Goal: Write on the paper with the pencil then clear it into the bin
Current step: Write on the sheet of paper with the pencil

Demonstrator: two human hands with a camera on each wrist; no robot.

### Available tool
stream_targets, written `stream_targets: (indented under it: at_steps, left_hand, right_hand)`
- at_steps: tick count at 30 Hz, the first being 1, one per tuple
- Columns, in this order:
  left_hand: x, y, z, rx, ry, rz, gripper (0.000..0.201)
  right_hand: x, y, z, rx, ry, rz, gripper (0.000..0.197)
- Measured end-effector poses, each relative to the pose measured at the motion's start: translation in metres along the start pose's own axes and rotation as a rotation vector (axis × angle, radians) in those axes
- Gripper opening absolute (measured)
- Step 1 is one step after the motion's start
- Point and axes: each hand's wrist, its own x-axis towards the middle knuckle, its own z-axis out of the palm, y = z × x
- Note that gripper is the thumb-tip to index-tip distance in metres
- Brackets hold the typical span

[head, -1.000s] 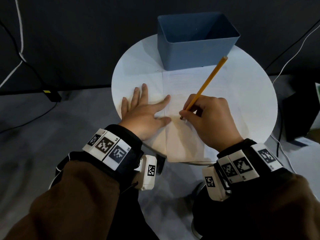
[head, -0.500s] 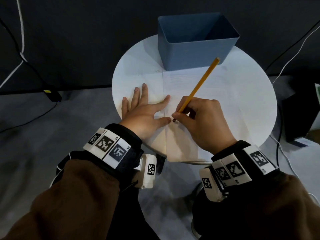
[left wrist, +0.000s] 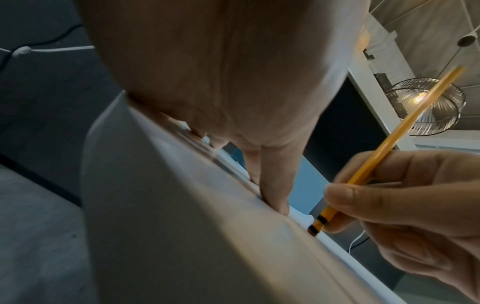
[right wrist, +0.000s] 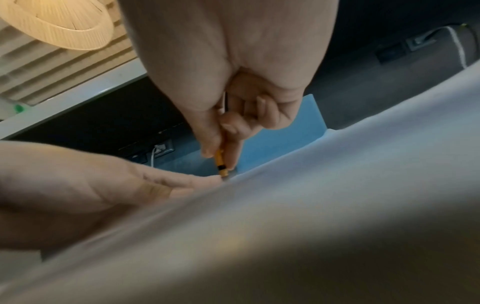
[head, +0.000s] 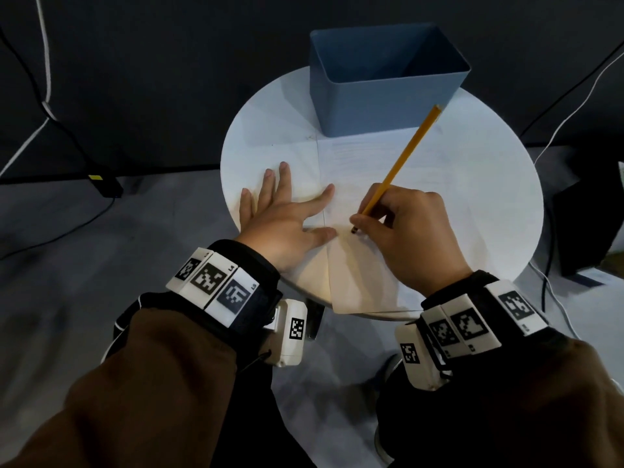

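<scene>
Shifted right again after a leftward stroke: right hand (head: 410, 238) gripping one pencil (head: 400, 163), tip on one paper (head: 364, 265) overhanging near table (head: 256, 143) edge. Left hand (head: 287, 221) spread flat on paper. One bin (head: 381, 96) just beyond.

Left wrist: thumb pressing paper (left wrist: 182, 226); pencil (left wrist: 384, 152) slanted.

Right wrist: fingers pinching pencil (right wrist: 219, 160), bin (right wrist: 285, 139) behind.

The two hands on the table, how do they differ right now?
The left hand lies flat with fingers spread, pressing the paper; the right hand is curled, pinching the yellow pencil. The left hand holds nothing; the right hand has the pencil tip on the sheet. Both rest on the paper, in front of the blue bin.
</scene>
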Motion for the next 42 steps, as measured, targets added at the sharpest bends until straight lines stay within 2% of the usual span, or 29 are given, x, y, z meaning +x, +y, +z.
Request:
stream_targets:
  at_steps: [5,11,15,19,23,31,37,42]
  left_hand:
    - [-0.001,-0.002,0.001,-0.015,0.012,0.009,0.064]
    - [0.003,-0.001,0.001,0.041,-0.007,-0.008,0.067]
    - [-0.001,-0.001,0.001,-0.02,0.005,0.003,0.064]
    - [-0.003,-0.003,0.0,-0.044,0.027,0.031,0.064]
    - [-0.003,-0.003,0.001,-0.06,0.039,0.038,0.065]
    - [-0.007,-0.005,0.001,-0.112,0.058,0.075,0.071]
    - [-0.011,-0.012,-0.002,-0.043,-0.015,0.095,0.078]
    - [-0.015,-0.011,0.002,0.019,-0.011,0.066,0.076]
  right_hand:
    - [0.0,0.005,-0.009,-0.025,0.088,0.059,0.016]
    - [-0.008,-0.009,0.003,0.064,-0.032,0.002,0.011]
    - [-0.004,0.005,-0.007,-0.029,0.063,0.079,0.014]
    - [-0.006,0.016,-0.029,-0.009,0.144,0.165,0.012]
    - [-0.014,0.018,-0.046,0.103,0.174,0.219,0.008]
    - [-0.015,0.013,-0.05,0.249,0.098,0.233,0.009]
    - [-0.023,0.025,-0.038,0.374,0.076,0.355,0.011]
    - [-0.03,0.034,-0.035,0.471,0.087,0.45,0.011]
